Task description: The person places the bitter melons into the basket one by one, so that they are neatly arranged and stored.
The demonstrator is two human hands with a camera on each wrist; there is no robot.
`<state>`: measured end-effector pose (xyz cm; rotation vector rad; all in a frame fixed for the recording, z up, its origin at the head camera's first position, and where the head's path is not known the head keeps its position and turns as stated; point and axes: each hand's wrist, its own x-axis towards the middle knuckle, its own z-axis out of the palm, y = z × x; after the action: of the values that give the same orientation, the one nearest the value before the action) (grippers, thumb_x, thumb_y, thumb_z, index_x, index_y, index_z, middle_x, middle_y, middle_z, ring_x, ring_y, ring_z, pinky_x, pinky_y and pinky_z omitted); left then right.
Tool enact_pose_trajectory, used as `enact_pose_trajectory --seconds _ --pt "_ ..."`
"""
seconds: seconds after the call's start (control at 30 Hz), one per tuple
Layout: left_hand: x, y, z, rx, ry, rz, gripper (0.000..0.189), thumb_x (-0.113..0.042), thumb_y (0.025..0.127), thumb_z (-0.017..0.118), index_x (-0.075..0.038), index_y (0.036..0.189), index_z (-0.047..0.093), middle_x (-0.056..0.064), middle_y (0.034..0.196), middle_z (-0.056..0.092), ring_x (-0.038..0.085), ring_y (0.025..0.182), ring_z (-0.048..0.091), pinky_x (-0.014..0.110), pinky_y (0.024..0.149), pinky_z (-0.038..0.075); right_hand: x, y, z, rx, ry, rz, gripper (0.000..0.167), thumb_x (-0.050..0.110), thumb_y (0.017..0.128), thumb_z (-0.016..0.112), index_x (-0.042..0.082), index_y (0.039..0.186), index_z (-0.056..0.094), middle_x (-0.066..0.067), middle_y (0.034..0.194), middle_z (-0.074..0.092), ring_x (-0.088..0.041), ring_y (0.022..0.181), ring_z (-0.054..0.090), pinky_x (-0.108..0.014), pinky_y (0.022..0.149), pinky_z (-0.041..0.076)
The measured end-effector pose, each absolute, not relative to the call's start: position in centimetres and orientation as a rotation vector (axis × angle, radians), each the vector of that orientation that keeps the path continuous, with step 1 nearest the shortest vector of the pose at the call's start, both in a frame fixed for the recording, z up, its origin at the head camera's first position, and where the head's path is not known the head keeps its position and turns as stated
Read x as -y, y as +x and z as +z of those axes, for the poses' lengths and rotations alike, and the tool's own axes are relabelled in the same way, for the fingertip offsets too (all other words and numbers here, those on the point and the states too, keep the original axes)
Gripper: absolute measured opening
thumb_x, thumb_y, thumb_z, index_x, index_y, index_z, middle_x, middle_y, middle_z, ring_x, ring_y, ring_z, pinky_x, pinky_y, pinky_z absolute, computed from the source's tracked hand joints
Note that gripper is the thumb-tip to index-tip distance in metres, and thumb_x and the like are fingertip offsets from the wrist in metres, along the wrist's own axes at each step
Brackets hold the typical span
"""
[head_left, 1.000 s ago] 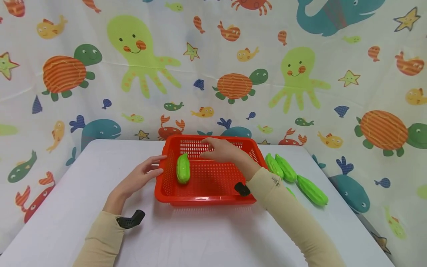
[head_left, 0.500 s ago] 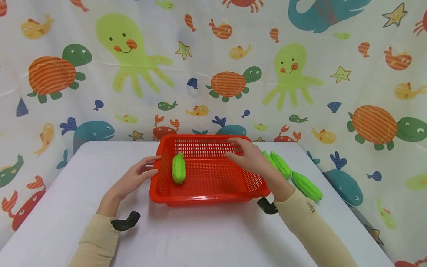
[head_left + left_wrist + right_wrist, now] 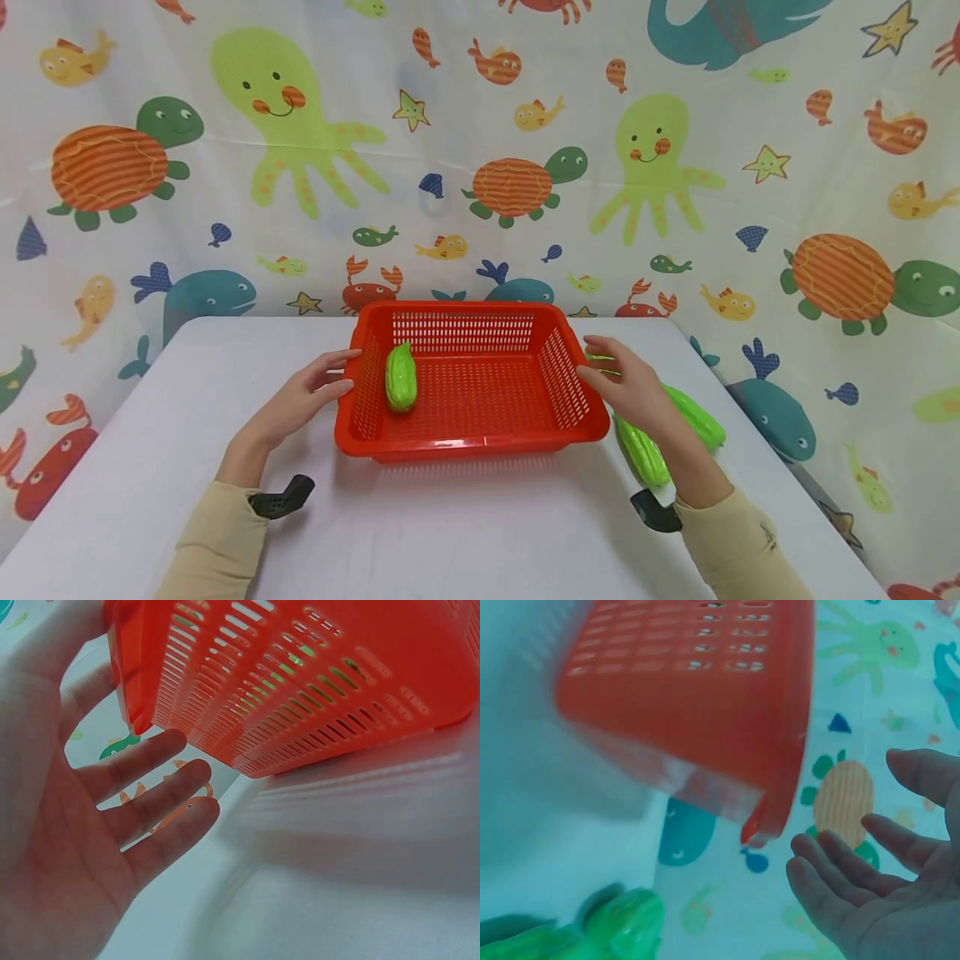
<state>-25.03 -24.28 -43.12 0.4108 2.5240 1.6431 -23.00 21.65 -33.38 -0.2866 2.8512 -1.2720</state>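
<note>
A red slotted plastic basket (image 3: 472, 444) stands on the white table, with one bright green ribbed gourd (image 3: 401, 379) upright along its left side. At its left rim, my left hand (image 3: 311, 392) rests with fingers extended; the left wrist view shows the fingers (image 3: 161, 791) spread beside the slotted wall. My right hand (image 3: 630, 387) hangs just past the right rim, fingers loosely bent and holding nothing. Beneath and beside it lie green gourds, one in front (image 3: 645, 457) and one farther right (image 3: 697, 417); another is mostly hidden behind the hand.
The white table (image 3: 465, 533) stretches in front of the basket and to its left. A cloth (image 3: 450, 125) printed with sea animals hangs behind the table's far edge. Each wrist carries a black camera, seen at the left cuff (image 3: 281, 497) and right cuff.
My right hand has moved right, from over the basket to beyond its right rim, uncovering the front gourd. The left hand stays at the left rim. The head view has shifted slightly.
</note>
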Motion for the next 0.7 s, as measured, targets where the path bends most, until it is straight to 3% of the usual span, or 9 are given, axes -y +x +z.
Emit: enact_pose_trajectory --seconds 0.5,0.7 --pt "24.3 -25.0 -43.2 -2.519 0.413 1.647 0.06 -0.039 0.098 0.057 -0.023 0.151 0.035 0.018 0.147 0.039 0.041 0.131 0.039 0.061 0.095 0.045 -26.8 -20.9 -36.2 -2.934 -0.211 -1.13 0.064 0.036 0.096 0.062 0.002 0.145 0.039 -0.024 0.141 0.047 -0.043 0.125 0.051 -0.052 0.093 0.051" --pt "24.3 -25.0 -43.2 -2.509 0.403 1.656 0.061 -0.038 0.097 0.058 -0.022 0.152 0.035 0.019 0.147 0.039 0.042 0.131 0.04 0.06 0.095 0.046 -28.5 -20.2 -37.8 -2.974 -0.234 -1.071 0.061 0.033 0.096 0.063 0.0 0.142 0.042 -0.025 0.14 0.048 -0.043 0.124 0.051 -0.054 0.095 0.048"
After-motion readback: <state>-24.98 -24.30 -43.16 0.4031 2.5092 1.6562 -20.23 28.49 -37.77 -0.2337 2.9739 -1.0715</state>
